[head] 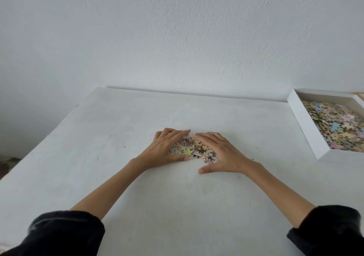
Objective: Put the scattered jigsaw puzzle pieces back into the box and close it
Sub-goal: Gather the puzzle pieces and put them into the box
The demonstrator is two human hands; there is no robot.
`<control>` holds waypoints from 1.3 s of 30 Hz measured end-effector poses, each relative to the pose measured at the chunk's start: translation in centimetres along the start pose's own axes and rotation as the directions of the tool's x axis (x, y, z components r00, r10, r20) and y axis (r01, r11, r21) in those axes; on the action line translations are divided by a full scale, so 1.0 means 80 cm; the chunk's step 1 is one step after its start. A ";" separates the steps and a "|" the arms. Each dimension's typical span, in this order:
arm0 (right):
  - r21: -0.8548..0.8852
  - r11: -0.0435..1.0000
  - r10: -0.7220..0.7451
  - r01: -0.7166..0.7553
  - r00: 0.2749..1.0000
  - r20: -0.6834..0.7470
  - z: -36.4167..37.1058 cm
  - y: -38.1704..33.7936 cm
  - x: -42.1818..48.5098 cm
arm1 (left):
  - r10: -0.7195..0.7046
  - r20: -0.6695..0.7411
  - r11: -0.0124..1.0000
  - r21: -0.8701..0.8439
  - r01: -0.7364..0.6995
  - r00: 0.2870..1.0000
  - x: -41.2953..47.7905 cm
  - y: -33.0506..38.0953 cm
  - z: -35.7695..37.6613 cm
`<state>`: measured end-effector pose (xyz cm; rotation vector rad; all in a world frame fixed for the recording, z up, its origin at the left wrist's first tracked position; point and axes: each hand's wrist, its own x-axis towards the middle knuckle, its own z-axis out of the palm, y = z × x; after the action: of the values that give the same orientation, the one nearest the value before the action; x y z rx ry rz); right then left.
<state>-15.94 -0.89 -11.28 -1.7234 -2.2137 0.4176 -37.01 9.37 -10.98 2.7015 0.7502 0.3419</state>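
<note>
Light soft and diffuse, cool grey-white; no source in frame. Moderately bright, flat, no glare. Wall (pixel 177 39) evenly lit, darkening far left of the fingers toward the low corner. Weak soft shadows only: faint under the left hand (pixel 167 147) and the right hand (pixel 220 155), nearside of the thumbs; 1 thin dark line beyond the fingertips where table (pixel 98 157) meets wall. Box (pixel 305 125), far right of the fingers, shaded inside its far wall. Wide-angle bend: table edge left of the fingers splays outward. Sleeves (pixel 65 234), well nearside of the fingers, smeared and soft. Puzzle pieces (pixel 195 149) between the fingers slightly soft, print unreadable.
</note>
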 end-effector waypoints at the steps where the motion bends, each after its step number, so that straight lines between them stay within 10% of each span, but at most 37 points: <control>1: -0.052 0.999 0.004 -0.004 1.000 -0.002 0.001 -0.001 0.000 | 0.009 -0.003 1.000 -0.006 -0.009 1.000 0.002 0.000 0.000; 32: -0.135 0.991 -0.065 0.007 0.899 -0.433 0.012 -0.010 0.006 | 0.173 -0.113 0.984 0.058 -0.167 0.979 0.002 0.004 0.009; 39: 0.198 0.979 0.126 -0.052 0.914 -0.384 -0.018 0.004 -0.005 | 0.159 -0.087 0.987 -0.012 -0.160 0.984 0.015 0.024 -0.006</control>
<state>-15.01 -1.17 -10.12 -1.6448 -1.7591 0.2550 -35.26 8.60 -9.68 2.7508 0.5511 0.5034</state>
